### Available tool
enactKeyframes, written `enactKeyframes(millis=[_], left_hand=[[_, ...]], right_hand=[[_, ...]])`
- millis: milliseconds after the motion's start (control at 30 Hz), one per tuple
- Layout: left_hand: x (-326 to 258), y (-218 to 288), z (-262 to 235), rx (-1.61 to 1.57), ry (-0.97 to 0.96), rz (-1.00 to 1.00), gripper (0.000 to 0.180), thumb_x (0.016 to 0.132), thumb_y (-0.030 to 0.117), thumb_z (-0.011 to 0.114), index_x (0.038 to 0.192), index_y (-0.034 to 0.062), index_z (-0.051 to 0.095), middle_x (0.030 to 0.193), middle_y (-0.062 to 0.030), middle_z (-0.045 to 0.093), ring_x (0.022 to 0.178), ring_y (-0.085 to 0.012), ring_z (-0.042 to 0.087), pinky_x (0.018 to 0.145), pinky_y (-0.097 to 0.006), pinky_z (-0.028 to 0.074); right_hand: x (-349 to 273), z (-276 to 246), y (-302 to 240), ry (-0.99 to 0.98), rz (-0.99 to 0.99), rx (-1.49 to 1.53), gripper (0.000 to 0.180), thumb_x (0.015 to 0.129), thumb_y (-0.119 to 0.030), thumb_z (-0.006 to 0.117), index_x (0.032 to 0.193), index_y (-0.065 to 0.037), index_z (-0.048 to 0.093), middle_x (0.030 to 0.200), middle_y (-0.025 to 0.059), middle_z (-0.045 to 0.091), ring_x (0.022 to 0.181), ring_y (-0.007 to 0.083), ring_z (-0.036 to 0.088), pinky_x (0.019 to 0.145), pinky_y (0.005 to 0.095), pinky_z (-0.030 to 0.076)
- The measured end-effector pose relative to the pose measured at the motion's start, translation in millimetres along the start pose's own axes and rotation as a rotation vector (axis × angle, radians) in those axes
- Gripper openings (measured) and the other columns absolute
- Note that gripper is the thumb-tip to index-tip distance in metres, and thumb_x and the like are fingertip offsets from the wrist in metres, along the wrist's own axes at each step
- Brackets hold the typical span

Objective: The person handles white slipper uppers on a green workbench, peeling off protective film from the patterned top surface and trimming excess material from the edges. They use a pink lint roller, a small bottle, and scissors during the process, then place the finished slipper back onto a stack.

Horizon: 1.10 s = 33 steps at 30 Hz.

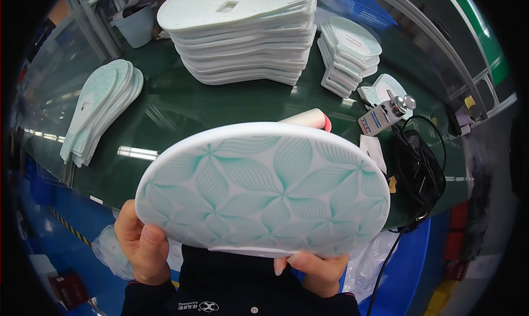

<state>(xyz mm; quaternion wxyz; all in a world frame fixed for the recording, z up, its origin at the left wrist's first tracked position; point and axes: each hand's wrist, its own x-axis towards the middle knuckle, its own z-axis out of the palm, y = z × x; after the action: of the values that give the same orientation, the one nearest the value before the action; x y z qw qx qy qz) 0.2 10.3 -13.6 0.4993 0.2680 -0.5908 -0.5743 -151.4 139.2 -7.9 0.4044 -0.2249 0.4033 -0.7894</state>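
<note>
Both hands hold one white insole printed with a teal leaf pattern, raised close to the camera above the near edge of the dark green counter. The left hand grips the insole's lower left edge: the thumb lies on the patterned face and the other fingers are closed behind it, out of sight. The right hand supports the lower right edge from beneath, with fingertips curled up against the rim; its fingers are closed on the insole. The insole is held roughly level, long axis left to right, patterned side toward the camera. On the counter behind it stands a tall stack of large pale insoles, each with a rectangular cut-out. To the right of that stack is a smaller stack of short pieces. At the left of the counter lies a fanned row of speckled teal insoles. A small tool with metal knobs rests at the right, beside a black cable bundle. A pink-ended white roll shows just above the held insole.
</note>
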Motion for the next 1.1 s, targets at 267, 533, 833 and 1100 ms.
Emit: enactKeyframes(millis=[267, 533, 833, 1100], left_hand=[[65.2, 41.8, 15.2, 0.008, -0.712, 0.097, 0.060, 0.059, 0.008, 0.074, 0.106, -0.0087, 0.042, 0.085, -0.0170, 0.057, 0.079, -0.0198, 0.058, 0.067, -0.024, 0.046], [87.1, 63.4, 40.4, 0.177, -1.029, 0.092, 0.019, 0.065, -0.004, 0.065, 0.082, -0.0054, 0.058, 0.066, -0.0095, 0.059, 0.054, -0.0116, 0.058, 0.044, -0.019, 0.042], [78.8, 56.9, 42.6, 0.101, -0.909, 0.100, 0.019, 0.063, -0.001, 0.059, 0.083, -0.0019, 0.060, 0.068, -0.0068, 0.060, 0.055, -0.0101, 0.057, 0.046, -0.018, 0.043], [81.3, 56.7, 41.2, 0.227, -0.946, 0.012, 0.014, 0.065, 0.004, 0.062, 0.079, -0.0003, 0.060, 0.067, -0.0057, 0.060, 0.056, -0.0086, 0.056, 0.049, -0.019, 0.041]], right_hand=[[-5.3, -15.9, 1.4, -0.362, 0.162, 0.120, 0.045, 0.078, 0.005, 0.046, 0.119, 0.009, 0.026, 0.087, 0.0211, 0.053, 0.076, 0.0246, 0.055, 0.068, 0.0370, 0.047], [-6.6, -14.6, -7.6, -0.336, 0.286, -0.046, 0.041, 0.078, 0.004, 0.044, 0.116, 0.011, 0.030, 0.082, 0.0210, 0.054, 0.071, 0.0249, 0.056, 0.068, 0.0392, 0.048], [-13.0, -20.4, -3.2, -0.319, 0.338, 0.100, 0.039, 0.078, 0.003, 0.044, 0.114, 0.012, 0.031, 0.081, 0.0214, 0.055, 0.071, 0.0260, 0.057, 0.068, 0.0390, 0.048], [-10.2, -19.2, -7.3, -0.285, 0.329, 0.087, 0.037, 0.078, 0.001, 0.044, 0.112, 0.011, 0.034, 0.082, 0.0208, 0.055, 0.072, 0.0241, 0.057, 0.067, 0.0366, 0.048]])
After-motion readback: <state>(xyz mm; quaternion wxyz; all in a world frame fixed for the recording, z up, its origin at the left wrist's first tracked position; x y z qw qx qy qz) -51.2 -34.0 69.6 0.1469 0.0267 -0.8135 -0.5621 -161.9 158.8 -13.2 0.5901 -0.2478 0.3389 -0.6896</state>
